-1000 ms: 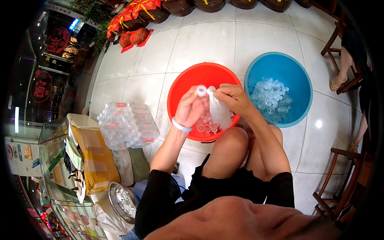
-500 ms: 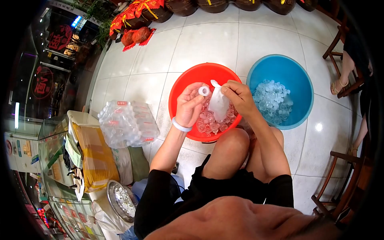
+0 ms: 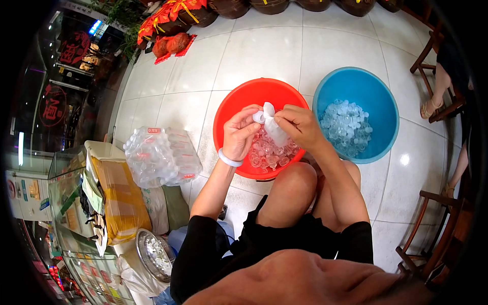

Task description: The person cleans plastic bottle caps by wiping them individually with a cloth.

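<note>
My left hand (image 3: 240,133) pinches a small white ring-shaped piece (image 3: 257,117) between thumb and fingers. Just right of it, my right hand (image 3: 301,126) is closed on a thin white cloth or pouch (image 3: 277,133), whose tip sticks up beside the ring; whether the two touch is hard to tell. Both hands are over a red basin (image 3: 232,104) partly filled with clear plastic-looking pieces (image 3: 269,155). A blue basin (image 3: 389,109) stands to the right, with more clear and whitish pieces (image 3: 346,127) in it.
Wrapped plastic bottles (image 3: 162,156) lie on the floor at left, near a taped yellow box (image 3: 124,203) and a metal bowl (image 3: 144,244). Wooden chairs (image 3: 429,229) and another person's leg (image 3: 441,91) are at right. Dark jars (image 3: 269,6) line the far side.
My right hand has moved slightly left, bringing the white cloth's tip up against or close to the ring in my left hand. The left hand has barely moved.
</note>
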